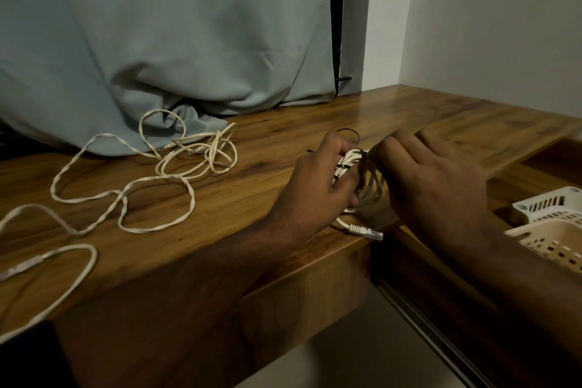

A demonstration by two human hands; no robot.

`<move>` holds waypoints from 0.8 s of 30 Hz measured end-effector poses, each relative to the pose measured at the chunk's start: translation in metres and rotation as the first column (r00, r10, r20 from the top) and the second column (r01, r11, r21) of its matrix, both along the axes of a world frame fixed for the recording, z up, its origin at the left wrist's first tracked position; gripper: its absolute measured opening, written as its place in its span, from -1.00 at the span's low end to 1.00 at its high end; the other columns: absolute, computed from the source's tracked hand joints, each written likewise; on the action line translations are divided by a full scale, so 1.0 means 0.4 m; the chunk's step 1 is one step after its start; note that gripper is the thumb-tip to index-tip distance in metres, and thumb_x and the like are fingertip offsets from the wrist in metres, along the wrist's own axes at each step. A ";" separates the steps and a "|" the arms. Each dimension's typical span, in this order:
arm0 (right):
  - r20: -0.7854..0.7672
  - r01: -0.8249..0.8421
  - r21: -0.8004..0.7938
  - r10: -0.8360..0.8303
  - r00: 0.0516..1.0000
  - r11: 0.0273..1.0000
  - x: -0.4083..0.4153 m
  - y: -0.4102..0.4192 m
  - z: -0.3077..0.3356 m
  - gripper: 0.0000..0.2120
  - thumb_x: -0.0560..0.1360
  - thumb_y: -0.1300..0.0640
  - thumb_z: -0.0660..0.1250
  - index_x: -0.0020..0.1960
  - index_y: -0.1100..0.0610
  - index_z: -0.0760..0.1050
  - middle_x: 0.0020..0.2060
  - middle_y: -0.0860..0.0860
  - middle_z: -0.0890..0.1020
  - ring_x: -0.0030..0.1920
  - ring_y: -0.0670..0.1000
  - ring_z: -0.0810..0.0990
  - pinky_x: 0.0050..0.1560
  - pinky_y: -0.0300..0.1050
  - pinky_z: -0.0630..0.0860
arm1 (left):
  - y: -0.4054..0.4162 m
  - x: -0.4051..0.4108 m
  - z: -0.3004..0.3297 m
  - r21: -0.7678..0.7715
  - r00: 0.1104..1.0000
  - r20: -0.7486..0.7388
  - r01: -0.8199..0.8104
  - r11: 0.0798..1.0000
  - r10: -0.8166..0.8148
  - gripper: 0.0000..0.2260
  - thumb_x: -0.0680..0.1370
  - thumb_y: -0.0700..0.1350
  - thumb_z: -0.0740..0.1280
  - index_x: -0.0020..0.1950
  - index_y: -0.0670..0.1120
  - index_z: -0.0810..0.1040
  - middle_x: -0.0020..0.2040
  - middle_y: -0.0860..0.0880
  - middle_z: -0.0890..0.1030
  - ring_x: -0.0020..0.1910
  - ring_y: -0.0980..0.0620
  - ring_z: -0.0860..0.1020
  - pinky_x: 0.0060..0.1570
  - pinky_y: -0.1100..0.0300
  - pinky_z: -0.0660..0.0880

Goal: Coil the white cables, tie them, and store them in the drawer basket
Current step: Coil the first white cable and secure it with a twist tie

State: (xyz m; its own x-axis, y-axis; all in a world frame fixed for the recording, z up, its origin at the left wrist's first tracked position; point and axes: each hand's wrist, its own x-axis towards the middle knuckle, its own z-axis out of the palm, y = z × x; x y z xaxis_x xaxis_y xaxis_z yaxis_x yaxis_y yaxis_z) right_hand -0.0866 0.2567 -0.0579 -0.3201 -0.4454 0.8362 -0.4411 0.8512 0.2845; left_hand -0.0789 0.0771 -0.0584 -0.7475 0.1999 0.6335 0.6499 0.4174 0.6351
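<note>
At the counter (252, 186) edge, both hands' fingers (341, 151) pinch the coil (346, 164) and black tie (349, 132); let go early and it probably unravels.

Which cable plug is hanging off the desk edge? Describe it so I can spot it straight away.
Start at the wooden desk and follow its front edge to just below the two hands. There a white cable end with a clear plug juts over the edge. Unlike the loose cables sprawled to the left, it trails from the coiled bundle that the hands hold.
</note>
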 end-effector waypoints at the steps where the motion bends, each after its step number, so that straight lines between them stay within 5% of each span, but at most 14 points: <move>1: 0.001 -0.002 -0.009 0.002 1.000 1.000 0.000 0.001 0.001 -0.90 0.62 0.20 0.26 0.03 0.13 0.56 -0.08 0.06 0.60 -0.12 0.11 0.48 -0.36 -0.13 0.16 | 0.000 0.000 0.000 -0.002 1.000 0.000 0.000 1.000 0.000 -0.90 0.64 -0.26 0.31 0.07 -0.10 0.43 -0.30 0.00 0.65 -0.36 0.16 0.65 -0.32 0.34 0.51; 7: 0.032 -0.052 -0.042 0.053 0.998 0.998 -0.002 0.003 0.000 -0.88 0.64 0.15 0.26 0.07 0.13 0.56 -0.06 0.07 0.61 -0.13 0.13 0.50 -0.46 -0.07 0.33 | 0.000 -0.001 -0.002 -0.005 1.000 0.000 -0.013 1.000 0.013 -0.92 0.65 -0.24 0.32 0.09 -0.12 0.44 -0.32 -0.05 0.66 -0.36 0.14 0.66 -0.31 0.33 0.52; 16: 0.037 -0.005 0.035 0.003 0.999 0.999 -0.010 0.010 -0.008 -0.82 0.60 0.24 0.29 0.17 0.10 0.56 0.03 0.06 0.61 -0.05 0.14 0.48 -0.45 -0.07 0.36 | -0.002 0.000 -0.001 -0.012 1.000 0.013 -0.009 1.000 0.009 -0.89 0.63 -0.29 0.30 0.09 -0.12 0.43 -0.26 0.02 0.63 -0.37 0.15 0.66 -0.34 0.24 0.56; 24: 0.013 -0.061 -0.061 0.062 0.998 0.996 -0.012 0.008 -0.004 -0.88 0.64 0.14 0.28 0.11 0.11 0.58 -0.03 0.08 0.61 -0.10 0.16 0.53 -0.45 -0.01 0.41 | 0.000 -0.001 -0.001 -0.023 1.000 -0.012 -0.014 1.000 0.014 -0.92 0.65 -0.26 0.30 0.07 -0.12 0.43 -0.34 -0.01 0.65 -0.37 0.16 0.64 -0.30 0.33 0.53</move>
